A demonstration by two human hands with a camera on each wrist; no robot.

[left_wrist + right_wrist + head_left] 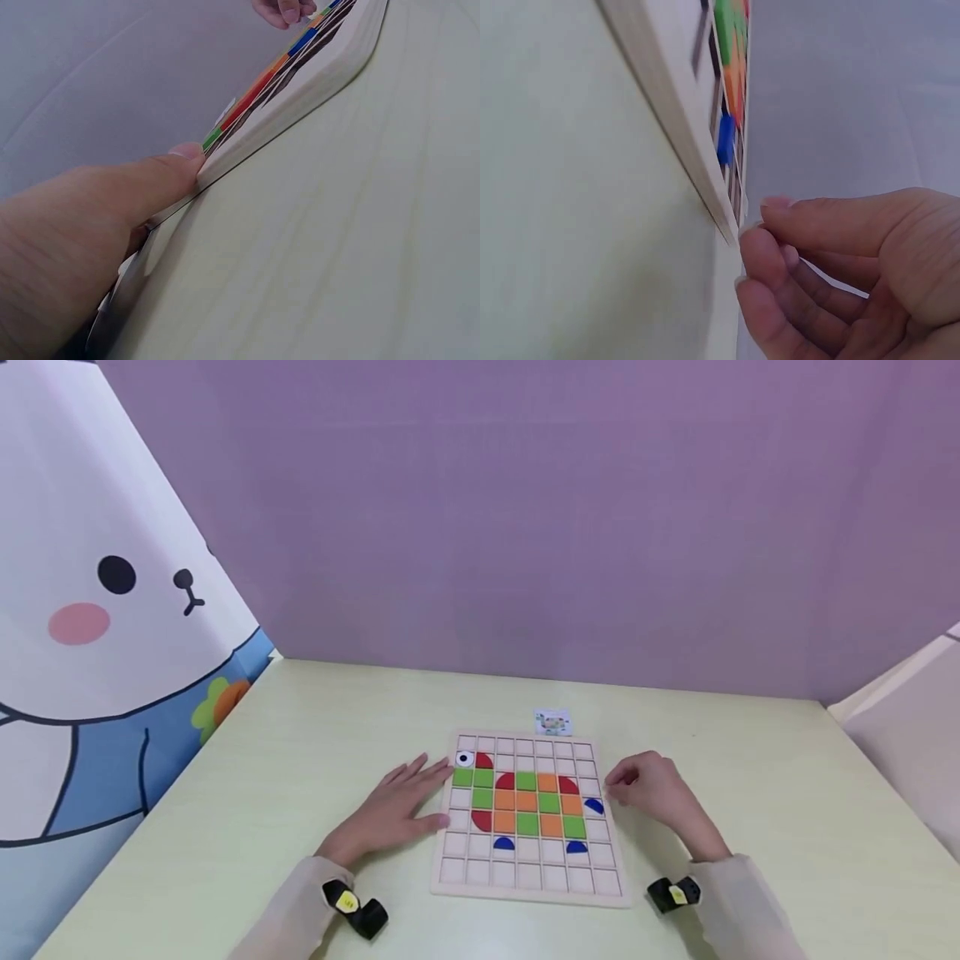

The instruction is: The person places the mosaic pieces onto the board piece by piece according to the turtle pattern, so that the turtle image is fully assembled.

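Note:
A pale wooden grid board (528, 877) lies on the table, with red, green, orange and blue pieces and a round eye piece (465, 759) in its cells. Along the board's left edge, my left hand (393, 814) lies with fingers spread, its fingertips and thumb at the rim. In the left wrist view the thumb (161, 180) rests against the side of the board. My right hand (651, 787) is beside the right edge, fingers loosely curled with nothing visible in them. Nearest to it sits a blue half-round piece (594, 806); two more blue half-rounds are in a lower row.
Behind the board's top edge lies a small picture card (552, 722). A purple panel (525, 527) stands along the back of the table (337, 710). On the left is a panel with a cartoon animal (135, 693).

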